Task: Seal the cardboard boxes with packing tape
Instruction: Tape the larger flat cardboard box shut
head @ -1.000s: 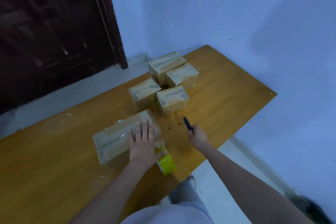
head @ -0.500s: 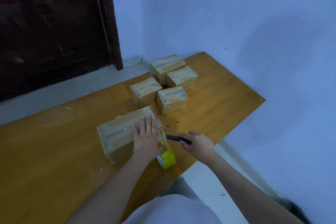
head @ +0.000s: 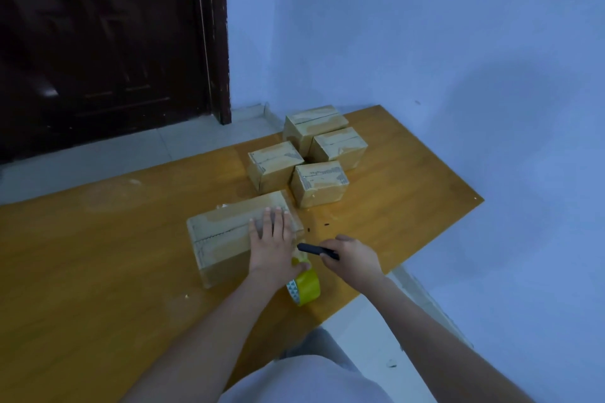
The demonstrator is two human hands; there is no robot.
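Cardboard long box (head: pixel 226 235) lies on the surface (head: pixel 98 271) with its long axis running left to right across my view, slightly tilted away at the right end. My left hand (head: pixel 271 245) is flat on the box top at its right end, fingers spread and pressed down, no pinch. Yellow tape roll (head: pixel 306 285) sits just beside the box's near-right corner, touching the heel of my left hand; a tape strand seems to run from it up over the box end, though it's too thin to confirm. My right hand (head: pixel 353 258) is closed around a black cutter (head: pixel 316 250), tip pointing left toward the gap between my left hand and the roll. Key relation: the cutter tip is just right of that strand, nearly touching my left hand's edge, and the cutter's axis is roughly parallel to the box's long axis. So I judge the cut as a short leftward stroke across the strand, with the right hand doing it since the left is pinning the box. Risk: blade path heads toward my left thumb side. Four smaller boxes (head: pixel 319 185) sit clustered farther back, well apart from this work; they look taped already, but I can't tell for sure.
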